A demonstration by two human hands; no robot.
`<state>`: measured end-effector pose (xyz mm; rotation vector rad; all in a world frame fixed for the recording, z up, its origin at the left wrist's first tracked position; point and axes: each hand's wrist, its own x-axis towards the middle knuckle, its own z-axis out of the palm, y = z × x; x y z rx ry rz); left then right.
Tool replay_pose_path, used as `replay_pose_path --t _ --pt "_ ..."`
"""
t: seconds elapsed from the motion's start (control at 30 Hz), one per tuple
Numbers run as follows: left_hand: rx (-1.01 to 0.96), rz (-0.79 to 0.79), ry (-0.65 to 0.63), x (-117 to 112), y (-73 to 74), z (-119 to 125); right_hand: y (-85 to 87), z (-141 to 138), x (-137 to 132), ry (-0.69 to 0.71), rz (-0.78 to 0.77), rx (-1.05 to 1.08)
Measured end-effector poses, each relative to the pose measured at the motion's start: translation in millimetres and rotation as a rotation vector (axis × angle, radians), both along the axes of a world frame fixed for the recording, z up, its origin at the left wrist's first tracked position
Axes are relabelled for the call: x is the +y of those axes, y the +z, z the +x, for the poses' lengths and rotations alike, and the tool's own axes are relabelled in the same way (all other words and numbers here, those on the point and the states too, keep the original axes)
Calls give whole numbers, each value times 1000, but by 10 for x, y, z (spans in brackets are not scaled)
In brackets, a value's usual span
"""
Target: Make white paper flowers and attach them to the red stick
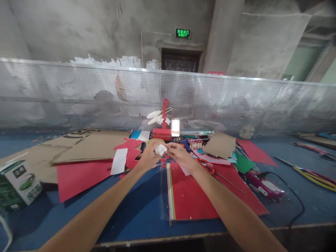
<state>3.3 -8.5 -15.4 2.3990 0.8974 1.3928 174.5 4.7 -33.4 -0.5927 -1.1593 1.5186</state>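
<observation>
Between my two hands is a small white crumpled paper piece (pixel 160 149), its folds shaped rather like a flower. My left hand (pixel 149 158) is closed around its left side. From the other side my right hand (pixel 179 152) pinches at its edge, fingertips close together; what exactly lies between them is partly hidden. Just behind the hands stands a red paper construction (pixel 162 133) with an upright strip that ends in a loop. White petal-like pieces and small white crumpled bits hang on this strip. A yellowish tape roll (pixel 155 141) shows behind my left hand.
Cardboard sheets (pixel 91 145) and red paper (pixel 81 176) cover the left side, near a green-white box (pixel 19 185). A red paper pack (pixel 194 196) lies under my right forearm. Red-handled scissors (pixel 207 165), a purple device (pixel 266 185) with a cord and yellow-handled shears (pixel 309 175) lie rightward.
</observation>
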Motion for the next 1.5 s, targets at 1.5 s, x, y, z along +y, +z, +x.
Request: replay_pose_path --t 1.5 --pt "259 -432 -154 941 627 -191 620 1084 1615 -355 504 -1653"
